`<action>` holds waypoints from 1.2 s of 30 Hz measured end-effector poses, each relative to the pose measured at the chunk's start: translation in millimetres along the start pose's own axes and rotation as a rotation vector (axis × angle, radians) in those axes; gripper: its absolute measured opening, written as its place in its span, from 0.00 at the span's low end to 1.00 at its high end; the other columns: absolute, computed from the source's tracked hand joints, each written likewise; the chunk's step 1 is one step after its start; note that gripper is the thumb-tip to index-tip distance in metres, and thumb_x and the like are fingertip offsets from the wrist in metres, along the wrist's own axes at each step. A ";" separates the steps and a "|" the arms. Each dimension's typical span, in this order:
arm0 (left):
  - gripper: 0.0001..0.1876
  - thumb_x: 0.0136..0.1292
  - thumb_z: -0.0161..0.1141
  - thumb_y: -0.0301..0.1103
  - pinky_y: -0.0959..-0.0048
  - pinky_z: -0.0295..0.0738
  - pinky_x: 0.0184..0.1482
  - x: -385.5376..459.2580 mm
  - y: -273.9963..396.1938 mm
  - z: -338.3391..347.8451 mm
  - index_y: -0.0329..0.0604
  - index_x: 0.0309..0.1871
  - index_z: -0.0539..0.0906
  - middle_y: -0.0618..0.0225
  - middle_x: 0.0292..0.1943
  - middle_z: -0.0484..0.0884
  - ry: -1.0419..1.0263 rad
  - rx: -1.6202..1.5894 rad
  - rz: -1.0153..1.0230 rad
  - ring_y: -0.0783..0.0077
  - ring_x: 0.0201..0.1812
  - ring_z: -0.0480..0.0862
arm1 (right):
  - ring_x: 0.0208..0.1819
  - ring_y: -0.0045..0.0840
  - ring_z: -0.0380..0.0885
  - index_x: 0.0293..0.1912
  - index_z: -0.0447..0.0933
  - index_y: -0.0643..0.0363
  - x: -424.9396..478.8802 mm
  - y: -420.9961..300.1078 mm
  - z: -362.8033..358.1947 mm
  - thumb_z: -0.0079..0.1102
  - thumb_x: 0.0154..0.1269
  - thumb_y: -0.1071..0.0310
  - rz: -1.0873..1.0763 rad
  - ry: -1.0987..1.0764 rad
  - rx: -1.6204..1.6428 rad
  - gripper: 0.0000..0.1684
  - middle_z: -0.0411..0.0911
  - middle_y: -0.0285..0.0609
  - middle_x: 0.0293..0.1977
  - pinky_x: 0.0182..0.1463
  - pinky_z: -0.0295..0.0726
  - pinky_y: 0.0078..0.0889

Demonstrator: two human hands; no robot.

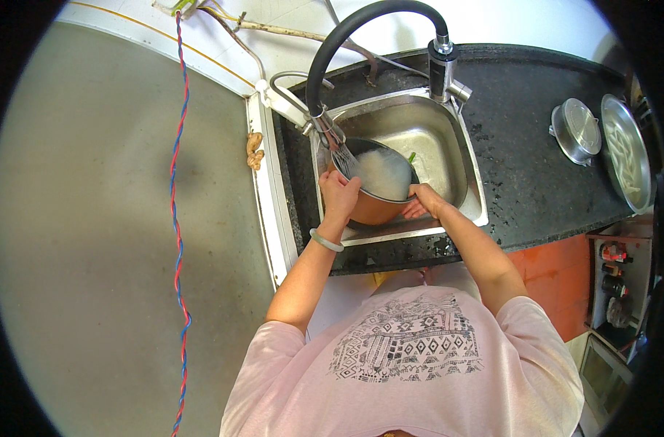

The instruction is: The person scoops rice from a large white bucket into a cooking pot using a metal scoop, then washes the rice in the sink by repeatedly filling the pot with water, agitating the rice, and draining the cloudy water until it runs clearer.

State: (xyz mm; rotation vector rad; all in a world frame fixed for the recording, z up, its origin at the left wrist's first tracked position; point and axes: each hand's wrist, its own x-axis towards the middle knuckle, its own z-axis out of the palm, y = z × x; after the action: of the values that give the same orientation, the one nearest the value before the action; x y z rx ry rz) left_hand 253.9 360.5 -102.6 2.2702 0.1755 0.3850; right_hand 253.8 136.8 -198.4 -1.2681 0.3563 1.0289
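Note:
Both hands grip the rim of a copper-brown pot (373,210) with a dark inside, tilted within a stainless steel sink (436,128). My left hand (340,194) pinches its left near rim and wears a pale bangle on the wrist. My right hand (426,201) holds the right rim, fingers against the outer wall. Cloudy whitish water (384,170) lies inside; what is under it cannot be made out. Water streams into the pot at its left side from the spray head (327,128) of a black flexible-neck faucet (359,23).
A bit of green vegetable (412,157) lies in the sink. On the wet black countertop (520,136) to the right are a round metal container (579,131) and a steel bowl (627,153) of pale strips. Ginger (254,150) rests on the left ledge. A twisted red-blue cord (175,180) hangs at left.

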 end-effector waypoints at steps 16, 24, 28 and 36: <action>0.14 0.42 0.62 0.30 0.65 0.66 0.37 -3.6 4.4 -1.3 0.36 0.14 0.66 0.56 0.26 0.72 -0.021 0.018 -0.039 0.60 0.35 0.70 | 0.33 0.44 0.82 0.46 0.69 0.73 0.6 0.8 -0.8 0.45 0.54 0.57 0.003 -0.001 0.016 0.27 0.79 0.64 0.36 0.32 0.79 0.33; 0.14 0.43 0.61 0.30 0.65 0.66 0.40 -9.9 8.1 -1.7 0.37 0.15 0.66 0.57 0.29 0.70 -0.017 -0.003 -0.059 0.59 0.37 0.70 | 0.34 0.44 0.82 0.45 0.69 0.73 3.7 1.1 -1.8 0.45 0.54 0.57 0.044 -0.004 0.019 0.28 0.79 0.64 0.36 0.32 0.79 0.32; 0.12 0.44 0.62 0.31 0.65 0.66 0.48 -13.6 12.9 -2.7 0.36 0.17 0.68 0.50 0.35 0.72 -0.027 0.026 -0.075 0.54 0.46 0.70 | 0.34 0.44 0.82 0.45 0.69 0.74 3.5 0.1 -1.4 0.44 0.54 0.57 0.060 -0.012 0.020 0.28 0.79 0.64 0.36 0.34 0.79 0.33; 0.11 0.45 0.62 0.31 0.64 0.62 0.57 -22.0 19.9 -6.1 0.37 0.19 0.70 0.39 0.45 0.71 -0.066 -0.005 -0.146 0.48 0.56 0.67 | 0.35 0.43 0.82 0.47 0.69 0.75 3.5 1.8 -3.1 0.44 0.52 0.56 0.065 -0.033 -0.002 0.31 0.78 0.63 0.37 0.38 0.78 0.32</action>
State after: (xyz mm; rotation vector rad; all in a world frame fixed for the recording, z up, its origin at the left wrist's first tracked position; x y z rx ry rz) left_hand 231.2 346.2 -88.7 2.2450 0.3036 0.2334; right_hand 255.1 135.5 -203.1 -1.2471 0.3733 1.1047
